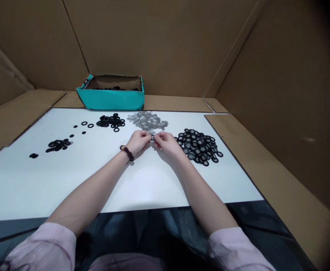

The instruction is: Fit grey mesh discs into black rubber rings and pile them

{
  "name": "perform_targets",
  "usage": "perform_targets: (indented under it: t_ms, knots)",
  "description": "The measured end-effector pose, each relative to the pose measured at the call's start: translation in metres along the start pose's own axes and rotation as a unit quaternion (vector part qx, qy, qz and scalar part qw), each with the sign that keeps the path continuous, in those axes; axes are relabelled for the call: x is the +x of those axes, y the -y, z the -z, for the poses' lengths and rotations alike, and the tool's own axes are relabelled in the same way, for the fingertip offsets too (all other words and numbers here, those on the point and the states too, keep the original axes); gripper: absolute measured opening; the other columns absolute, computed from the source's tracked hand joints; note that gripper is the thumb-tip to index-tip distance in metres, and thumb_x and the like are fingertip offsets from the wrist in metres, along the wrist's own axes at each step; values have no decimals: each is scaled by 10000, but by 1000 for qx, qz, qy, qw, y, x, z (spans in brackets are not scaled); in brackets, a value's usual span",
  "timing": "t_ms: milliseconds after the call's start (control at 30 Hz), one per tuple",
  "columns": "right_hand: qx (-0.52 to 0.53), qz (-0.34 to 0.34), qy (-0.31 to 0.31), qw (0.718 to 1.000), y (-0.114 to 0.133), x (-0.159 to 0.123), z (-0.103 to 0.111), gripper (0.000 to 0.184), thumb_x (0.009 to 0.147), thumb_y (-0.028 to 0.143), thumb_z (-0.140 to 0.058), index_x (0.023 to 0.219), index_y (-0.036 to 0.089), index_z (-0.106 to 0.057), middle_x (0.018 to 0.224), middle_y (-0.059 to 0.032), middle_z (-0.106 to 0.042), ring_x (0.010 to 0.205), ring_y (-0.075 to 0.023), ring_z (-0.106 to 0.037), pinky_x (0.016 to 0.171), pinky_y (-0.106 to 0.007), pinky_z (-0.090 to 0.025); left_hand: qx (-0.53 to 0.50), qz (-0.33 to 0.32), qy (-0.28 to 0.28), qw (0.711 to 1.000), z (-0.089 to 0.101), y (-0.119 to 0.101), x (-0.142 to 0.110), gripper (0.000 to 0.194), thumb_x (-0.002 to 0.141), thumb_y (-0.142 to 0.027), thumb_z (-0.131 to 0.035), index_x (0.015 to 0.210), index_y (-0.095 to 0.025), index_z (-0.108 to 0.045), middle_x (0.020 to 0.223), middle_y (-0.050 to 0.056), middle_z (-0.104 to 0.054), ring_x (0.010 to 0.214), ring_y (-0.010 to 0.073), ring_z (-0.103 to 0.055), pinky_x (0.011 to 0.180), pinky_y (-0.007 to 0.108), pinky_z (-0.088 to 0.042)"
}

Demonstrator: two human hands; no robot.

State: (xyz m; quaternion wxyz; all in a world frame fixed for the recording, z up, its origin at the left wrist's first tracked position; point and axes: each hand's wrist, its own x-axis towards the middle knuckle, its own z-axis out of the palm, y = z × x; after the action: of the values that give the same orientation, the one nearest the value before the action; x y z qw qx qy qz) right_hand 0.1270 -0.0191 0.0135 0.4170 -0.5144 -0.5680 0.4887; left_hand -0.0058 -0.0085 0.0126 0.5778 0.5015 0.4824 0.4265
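Between my two hands, over the middle of the white board, is a small dark ring with a pale centre [152, 137]. My left hand [139, 142], with a dark beaded bracelet at the wrist, pinches its left side. My right hand [165, 143] pinches the right side between thumb and fingers. Just beyond my fingertips lies a pile of thin grey discs [148, 120]. To the right of my right hand is a heap of black rings with grey centres [200, 145]. Loose black rings [110, 121] are piled to the far left of my left hand.
A turquoise box [111, 99] holding black pieces stands behind the white board [119, 188]. At the left lie a small pile of black pieces [58, 145], several scattered rings and discs, and a dark pair of discs [33, 156]. Cardboard walls [170, 45] surround the board.
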Motion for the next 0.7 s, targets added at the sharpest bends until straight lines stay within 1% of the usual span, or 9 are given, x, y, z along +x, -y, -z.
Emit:
perform_targets:
  t_ms: [67, 133, 200, 333, 400, 500, 600, 700]
  knots:
    - [78, -10, -9, 997, -1, 1, -4, 190, 710, 340, -588, 717, 185, -479, 515, 43, -503, 441, -78, -432, 470, -221, -365, -16, -10, -9, 1000, -1, 2, 1, 220, 632, -163, -608, 510, -167, -424, 394, -64, -362, 391, 43, -362, 419, 181, -289]
    - [112, 10, -40, 993, -1, 1, -7, 196, 679, 308, -608, 778, 197, -483, 513, 61, -507, 439, -77, -438, 465, -215, -375, -16, -17, -6, 1000, 0, 3, 2, 198, 638, -160, -597, 522, -166, -437, 398, -66, -371, 383, 42, -357, 420, 186, -281]
    - [111, 41, -57, 991, -1, 2, -8, 183, 664, 282, -605, 787, 200, -497, 527, 62, -522, 464, -77, -459, 481, -212, -387, -11, -21, 2, 1000, 1, 5, 4, 179, 645, -167, -586, 533, -166, -446, 399, -67, -374, 373, 44, -350, 420, 193, -275]
    - [97, 67, -46, 992, -3, 6, -9, 169, 642, 262, -597, 783, 186, -541, 580, 41, -554, 533, -89, -512, 542, -231, -426, -5, -29, 4, 1000, 4, 7, 8, 160, 653, -181, -561, 546, -172, -443, 408, -67, -388, 368, 49, -351, 430, 205, -279]
    - [102, 71, -50, 991, -4, 7, -9, 187, 636, 266, -599, 798, 186, -550, 599, 38, -558, 551, -94, -519, 563, -242, -439, 11, -38, -7, 999, 4, 5, 7, 142, 646, -175, -555, 553, -172, -448, 411, -68, -395, 373, 52, -357, 432, 206, -275]
    - [110, 78, -70, 988, -5, 7, -10, 181, 633, 276, -603, 780, 181, -558, 646, 19, -576, 575, -98, -526, 587, -254, -450, 58, -55, -38, 996, 3, 0, 5, 127, 634, -168, -560, 552, -167, -463, 412, -64, -411, 394, 60, -378, 436, 207, -270]
    - [121, 81, -93, 985, -3, 4, -12, 168, 631, 271, -609, 758, 181, -547, 648, 14, -577, 566, -97, -519, 575, -252, -444, 75, -61, -54, 994, 1, -4, 3, 117, 637, -173, -560, 558, -162, -474, 435, -61, -432, 405, 61, -384, 436, 209, -275]
    - [136, 83, -102, 982, -2, 1, -16, 150, 642, 263, -599, 754, 186, -533, 609, 20, -560, 540, -99, -503, 530, -242, -423, 51, -59, -42, 996, 2, -3, 4, 112, 654, -176, -554, 573, -162, -478, 449, -63, -428, 399, 56, -371, 426, 207, -262]
